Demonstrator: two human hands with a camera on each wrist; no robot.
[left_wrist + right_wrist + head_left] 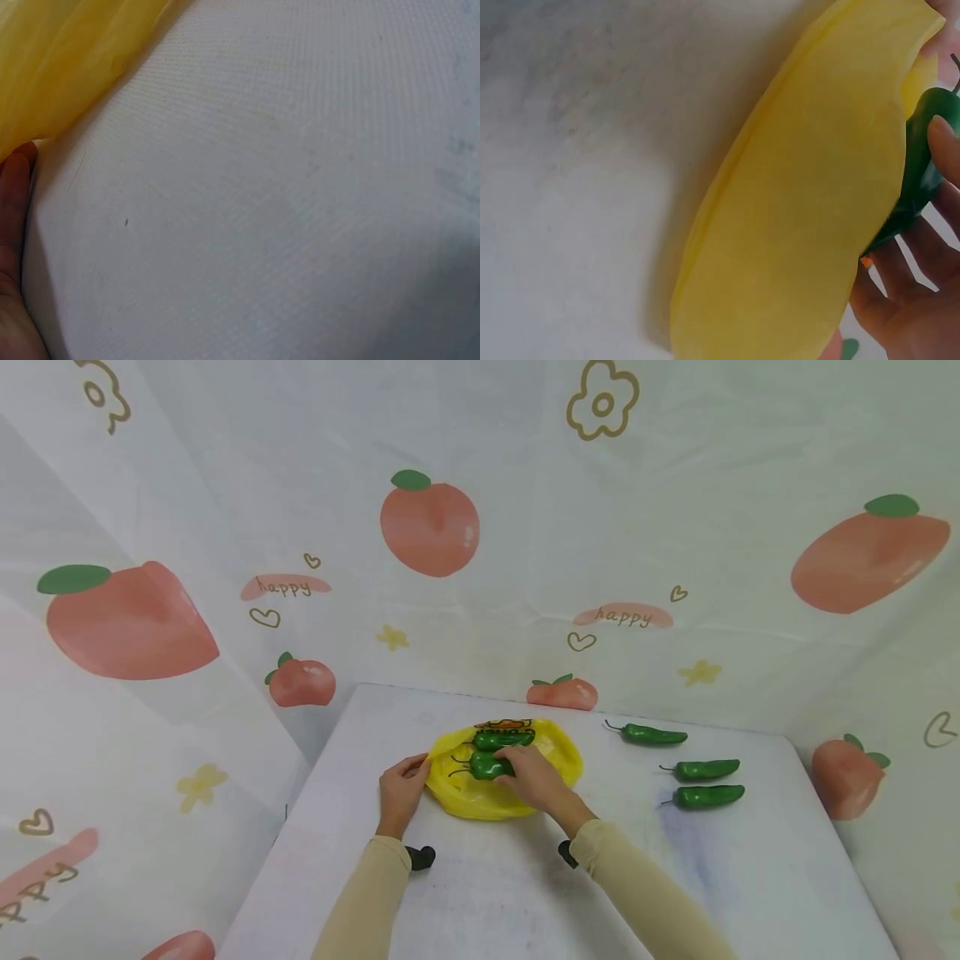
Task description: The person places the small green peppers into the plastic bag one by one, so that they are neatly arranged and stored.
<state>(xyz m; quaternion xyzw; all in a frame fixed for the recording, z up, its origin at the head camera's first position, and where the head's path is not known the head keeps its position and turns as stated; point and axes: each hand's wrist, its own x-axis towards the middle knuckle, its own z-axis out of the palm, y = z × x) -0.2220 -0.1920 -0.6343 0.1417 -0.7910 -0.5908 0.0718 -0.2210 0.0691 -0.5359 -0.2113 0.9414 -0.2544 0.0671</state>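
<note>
A yellow plastic bag (468, 806) lies on the table with its mouth spread wide. My left hand (402, 789) pinches the bag's left edge between thumb and fingers; in the left wrist view only a strip of that hand (13, 225) shows beside the yellow plastic. With my right hand (534, 777) I grip a green chili pepper (487, 767) over the bag's opening, its stem toward the left. Another green pepper (495, 741) lies just behind it, within the bag's rim. In the right wrist view, thumb and fingers curl round the held pepper (922, 165), partly hidden by the bag wall.
Three more green peppers lie on the right of the white table (480, 893): one at the back (654, 735), and a middle one (705, 769) close behind a front one (708, 797). A fruit-printed white sheet (510, 635) rises behind the table and on both sides.
</note>
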